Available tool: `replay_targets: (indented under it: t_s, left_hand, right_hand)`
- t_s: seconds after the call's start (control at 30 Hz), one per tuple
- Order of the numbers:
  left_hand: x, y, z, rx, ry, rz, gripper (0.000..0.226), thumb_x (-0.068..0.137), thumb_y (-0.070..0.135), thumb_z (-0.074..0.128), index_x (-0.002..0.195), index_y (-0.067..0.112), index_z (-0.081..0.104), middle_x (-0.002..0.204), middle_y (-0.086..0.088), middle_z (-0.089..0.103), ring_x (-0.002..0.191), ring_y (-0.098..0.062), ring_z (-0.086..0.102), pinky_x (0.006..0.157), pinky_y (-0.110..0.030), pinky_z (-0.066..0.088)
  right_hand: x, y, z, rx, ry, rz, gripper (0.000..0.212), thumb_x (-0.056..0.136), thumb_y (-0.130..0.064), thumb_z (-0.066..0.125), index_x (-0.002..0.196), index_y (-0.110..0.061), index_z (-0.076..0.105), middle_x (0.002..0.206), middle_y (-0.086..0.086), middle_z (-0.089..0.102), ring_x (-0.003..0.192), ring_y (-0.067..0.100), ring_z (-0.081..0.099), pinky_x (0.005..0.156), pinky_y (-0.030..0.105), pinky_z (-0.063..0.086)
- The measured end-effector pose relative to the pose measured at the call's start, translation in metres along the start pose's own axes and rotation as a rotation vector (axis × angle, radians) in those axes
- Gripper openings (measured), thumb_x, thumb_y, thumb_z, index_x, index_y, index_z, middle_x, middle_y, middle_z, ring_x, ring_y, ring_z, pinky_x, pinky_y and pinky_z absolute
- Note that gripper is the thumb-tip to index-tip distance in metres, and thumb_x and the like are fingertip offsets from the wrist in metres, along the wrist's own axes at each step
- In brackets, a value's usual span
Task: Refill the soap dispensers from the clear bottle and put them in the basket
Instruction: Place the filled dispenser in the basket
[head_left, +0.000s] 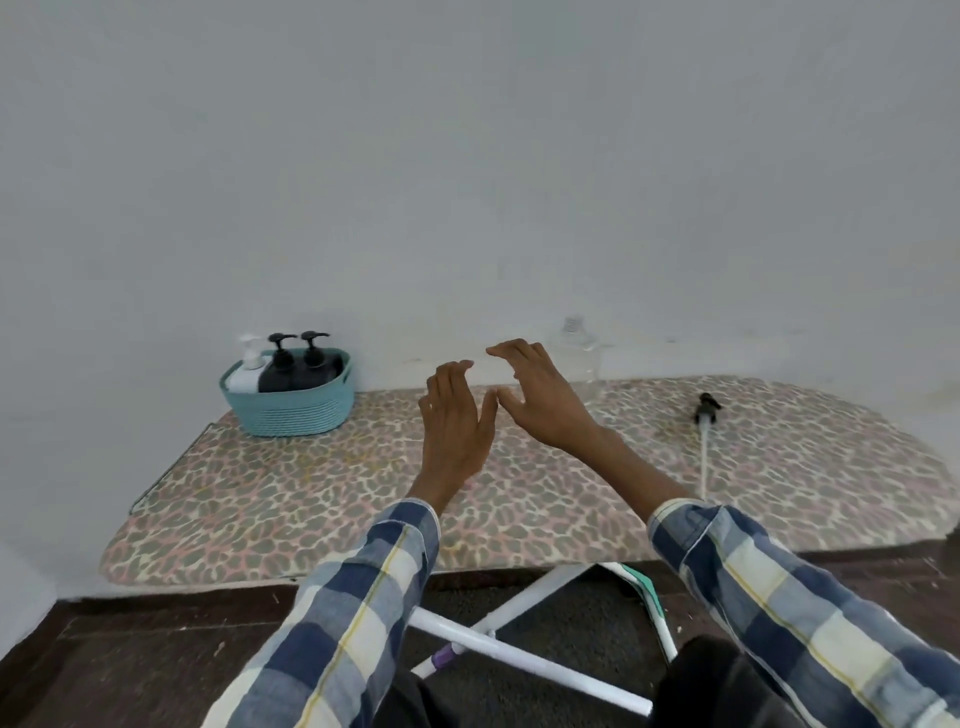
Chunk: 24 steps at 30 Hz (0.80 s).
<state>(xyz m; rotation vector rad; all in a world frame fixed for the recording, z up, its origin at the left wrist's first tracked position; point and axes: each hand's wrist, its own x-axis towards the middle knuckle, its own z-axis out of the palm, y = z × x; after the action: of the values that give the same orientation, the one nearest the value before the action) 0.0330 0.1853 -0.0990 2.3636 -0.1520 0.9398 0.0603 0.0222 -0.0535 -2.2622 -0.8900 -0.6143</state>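
Note:
A teal woven basket (291, 405) stands at the board's far left and holds three pump dispensers: one white (248, 370) and two black (280, 370) (314, 366). A clear bottle (576, 356) stands uncapped against the wall, just behind my right hand (537, 397). A loose black pump head with its long white tube (705, 441) lies on the board to the right. My left hand (454, 421) and my right hand hover side by side over the middle of the board, fingers spread, holding nothing.
The work surface is an ironing board (311, 499) with a leopard-print cover, pushed against a plain white wall. Its white metal legs (524, 660) cross below the near edge above a dark floor.

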Motion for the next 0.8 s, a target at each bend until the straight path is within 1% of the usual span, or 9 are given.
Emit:
replay_targets:
  t_s: [0.1,0.17,0.3,0.4,0.47,0.53,0.63,0.73,0.8]
  left_hand:
    - [0.008,0.031,0.018,-0.065,-0.053,-0.011,0.059,0.109,0.056,0.043,0.152,0.015,0.041,0.151,-0.002,0.045,0.139,-0.024,0.043,0.109,-0.052,0.040]
    - [0.013,0.050,0.033,-0.091,-0.102,-0.008,0.065,0.109,0.060,0.045,0.157,0.017,0.036,0.155,-0.002,0.041,0.143,-0.024,0.039,0.111,-0.052,0.038]
    - [0.024,0.080,0.057,-0.193,-0.172,-0.088,0.082,0.102,0.067,0.057,0.163,0.020,0.027,0.163,-0.003,0.037,0.150,-0.025,0.035,0.121,-0.054,0.035]
    - [0.034,0.096,0.072,-0.275,-0.181,-0.160,0.099,0.089,0.082,0.058,0.163,0.026,0.023,0.165,-0.003,0.038,0.151,-0.026,0.039,0.120,-0.060,0.039]
    - [0.041,0.105,0.078,-0.289,-0.172,-0.194,0.106,0.082,0.086,0.060,0.163,0.028,0.023,0.164,-0.003,0.040,0.150,-0.026,0.042,0.119,-0.063,0.040]
    - [0.047,0.111,0.084,-0.293,-0.155,-0.221,0.105,0.082,0.083,0.067,0.162,0.028,0.026,0.162,-0.003,0.041,0.149,-0.027,0.043,0.118,-0.064,0.039]
    - [0.056,0.116,0.090,-0.286,-0.135,-0.223,0.092,0.084,0.071,0.078,0.153,0.026,0.037,0.153,-0.002,0.044,0.140,-0.026,0.050,0.113,-0.061,0.045]
    - [0.058,0.121,0.092,-0.310,-0.155,-0.195,0.081,0.085,0.061,0.084,0.143,0.026,0.038,0.145,0.002,0.048,0.126,-0.020,0.057,0.103,-0.048,0.054]
    - [0.057,0.127,0.091,-0.330,-0.188,-0.171,0.079,0.085,0.056,0.086,0.138,0.028,0.035,0.139,0.004,0.054,0.118,-0.018,0.060,0.091,-0.037,0.054]
  right_hand:
    - [-0.021,0.023,-0.025,-0.018,0.101,0.028,0.041,0.105,-0.024,0.060,0.144,-0.019,0.053,0.140,-0.009,0.051,0.126,0.015,0.049,0.093,0.042,0.059]
    - [-0.035,0.041,-0.043,-0.029,0.172,0.079,0.036,0.104,-0.021,0.060,0.139,-0.020,0.055,0.135,-0.010,0.053,0.123,0.015,0.051,0.088,0.042,0.060]
    - [-0.061,0.075,-0.069,-0.024,0.335,0.169,0.024,0.102,-0.012,0.059,0.125,-0.021,0.060,0.118,-0.008,0.056,0.108,0.013,0.054,0.082,0.032,0.055]
    - [-0.080,0.105,-0.085,-0.023,0.478,0.348,0.015,0.102,-0.010,0.054,0.111,-0.022,0.059,0.106,-0.008,0.054,0.094,0.011,0.057,0.074,0.028,0.047]
    - [-0.090,0.126,-0.093,0.004,0.530,0.504,0.015,0.101,-0.011,0.053,0.107,-0.023,0.059,0.105,-0.006,0.055,0.092,0.015,0.060,0.072,0.033,0.049]
    - [-0.101,0.149,-0.098,0.007,0.524,0.659,0.018,0.101,-0.010,0.051,0.110,-0.023,0.059,0.109,-0.002,0.055,0.095,0.022,0.061,0.076,0.039,0.052]
    - [-0.117,0.179,-0.102,-0.012,0.440,0.831,0.023,0.103,-0.012,0.047,0.120,-0.021,0.061,0.123,0.006,0.053,0.107,0.031,0.060,0.087,0.048,0.055]
    - [-0.131,0.195,-0.096,-0.019,0.350,0.887,0.031,0.107,-0.021,0.045,0.134,-0.024,0.061,0.135,0.012,0.048,0.124,0.035,0.053,0.099,0.049,0.051]
    - [-0.136,0.200,-0.090,-0.051,0.269,0.896,0.037,0.109,-0.027,0.043,0.143,-0.027,0.057,0.142,0.015,0.044,0.131,0.038,0.047,0.104,0.051,0.048]
